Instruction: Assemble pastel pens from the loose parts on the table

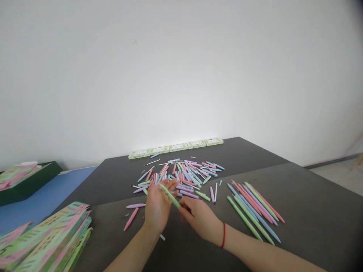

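Note:
A light green pen [170, 195] slants between my two hands. My right hand [200, 219], with a red string at its wrist, pinches the pen's near end. My left hand [159, 206] is palm up with its fingers spread, and the pen's far end lies over its palm and fingers. Behind the hands is a loose heap of pastel pen parts [185, 173] in pink, blue, green and purple, with thin white refills among them. To the right, several long pens [252, 211] lie side by side on the dark table [306, 211].
Flat green-and-white boxes [177, 147] form a row at the table's back edge. Stacked colourful packets [48, 241] are at the lower left. Further left, a dark green box [28, 185] stands on a blue surface [70, 185]. A white wall rises behind.

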{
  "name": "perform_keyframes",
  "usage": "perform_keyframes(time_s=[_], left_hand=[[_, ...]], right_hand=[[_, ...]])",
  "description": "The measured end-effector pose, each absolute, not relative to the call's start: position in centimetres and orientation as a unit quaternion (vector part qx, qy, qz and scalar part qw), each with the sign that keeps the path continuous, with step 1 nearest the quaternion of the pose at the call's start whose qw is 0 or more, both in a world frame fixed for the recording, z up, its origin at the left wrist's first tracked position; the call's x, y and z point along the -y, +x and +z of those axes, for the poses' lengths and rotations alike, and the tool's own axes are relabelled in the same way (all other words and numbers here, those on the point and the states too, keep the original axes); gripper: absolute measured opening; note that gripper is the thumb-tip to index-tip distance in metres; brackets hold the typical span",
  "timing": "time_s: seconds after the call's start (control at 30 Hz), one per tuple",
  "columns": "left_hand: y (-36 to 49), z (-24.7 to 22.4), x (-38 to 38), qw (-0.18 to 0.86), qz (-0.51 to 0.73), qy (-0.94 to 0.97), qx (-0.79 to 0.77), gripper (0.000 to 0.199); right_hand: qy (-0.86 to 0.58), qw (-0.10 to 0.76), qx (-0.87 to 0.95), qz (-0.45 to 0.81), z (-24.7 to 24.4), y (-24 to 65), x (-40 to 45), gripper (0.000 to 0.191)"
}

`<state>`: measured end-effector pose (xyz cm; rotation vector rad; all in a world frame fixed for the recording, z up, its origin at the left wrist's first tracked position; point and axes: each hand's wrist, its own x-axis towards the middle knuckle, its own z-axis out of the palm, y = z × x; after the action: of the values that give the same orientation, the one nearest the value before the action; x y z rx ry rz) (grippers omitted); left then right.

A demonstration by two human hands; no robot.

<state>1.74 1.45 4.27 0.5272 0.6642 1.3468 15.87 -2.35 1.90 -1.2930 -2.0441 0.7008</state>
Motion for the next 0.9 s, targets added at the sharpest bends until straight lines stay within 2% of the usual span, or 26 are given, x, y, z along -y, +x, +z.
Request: perform_keyframes(time_s=[0.1, 0.2, 0.37, 0.57, 0.77, 0.9], left_hand=[[1.0, 4.0, -2.6, 0.630, 0.654, 0.221, -0.355, 0.034], [0.2, 4.0, -3.4, 0.604, 0.679, 0.211, -0.361, 0.032], [0.0, 4.6, -3.5, 0.593, 0.695, 0.212, -0.347, 0.028], [-0.4, 5.1, -3.6, 0.575, 0.711, 0.211, -0.345, 0.033], [-0.9, 5.4, -3.9, 0.575, 0.712, 0.216, -0.341, 0.033], [-0.7, 5.3, -4.0, 0.579, 0.708, 0.214, -0.344, 0.033]], right_hand=[[-0.514, 0.278, 0.756, 0.294, 1.9, 17.7, 3.6, 0.011], [-0.580, 0.220, 0.733, 0.278, 1.4, 20.6, 5.6, 0.008], [-0.683, 0.102, 0.716, 0.102, 0.0, 25.6, 8.5, 0.012], [-0.696, 0.050, 0.715, -0.045, -1.1, 28.5, 8.9, 0.014], [-0.723, -0.017, 0.687, -0.065, -0.2, 29.0, 8.3, 0.017], [-0.725, -0.021, 0.687, -0.043, 1.8, 29.2, 6.6, 0.025]])
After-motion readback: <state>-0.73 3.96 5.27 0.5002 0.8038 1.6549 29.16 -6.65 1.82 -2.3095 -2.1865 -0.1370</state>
